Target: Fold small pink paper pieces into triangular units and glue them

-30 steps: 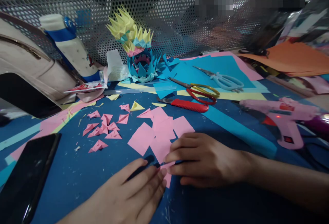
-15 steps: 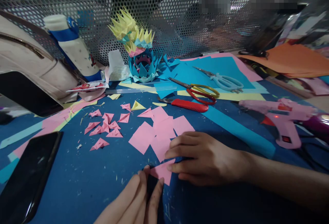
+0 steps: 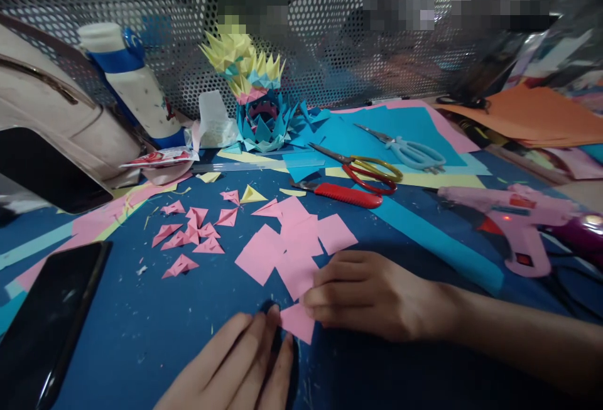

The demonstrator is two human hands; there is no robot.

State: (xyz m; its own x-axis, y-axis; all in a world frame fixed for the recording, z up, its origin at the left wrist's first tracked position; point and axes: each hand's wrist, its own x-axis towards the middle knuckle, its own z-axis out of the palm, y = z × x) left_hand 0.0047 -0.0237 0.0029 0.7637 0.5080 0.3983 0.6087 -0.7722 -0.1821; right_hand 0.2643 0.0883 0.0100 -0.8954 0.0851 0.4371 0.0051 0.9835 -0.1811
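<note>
A folded piece of pink paper [image 3: 300, 323] lies on the blue tabletop between my hands. My left hand [image 3: 235, 360] has its thumb and fingertips closed at the paper's left corner. From the other side, my right hand [image 3: 377, 297] presses its curled fingers onto the right corner, covering part of it. Just beyond them is a loose cluster of pink paper squares [image 3: 296, 234], one partly under my right fingers. Several small folded pink triangles [image 3: 192, 231] are scattered to the left, with a yellow folded piece [image 3: 252, 194] behind them.
Behind the squares are a red-handled cutter [image 3: 348, 196], scissors [image 3: 374, 171] and light-blue scissors [image 3: 414, 152]. A pink glue gun [image 3: 518, 209] lies right. A paper model [image 3: 261, 115] and a bottle [image 3: 132, 83] stand at the back. A black phone [image 3: 56, 316] lies left.
The fingers of my right hand have curled further over the paper's right corner, so less of it shows. My left hand has shifted slightly; the view has moved a little.
</note>
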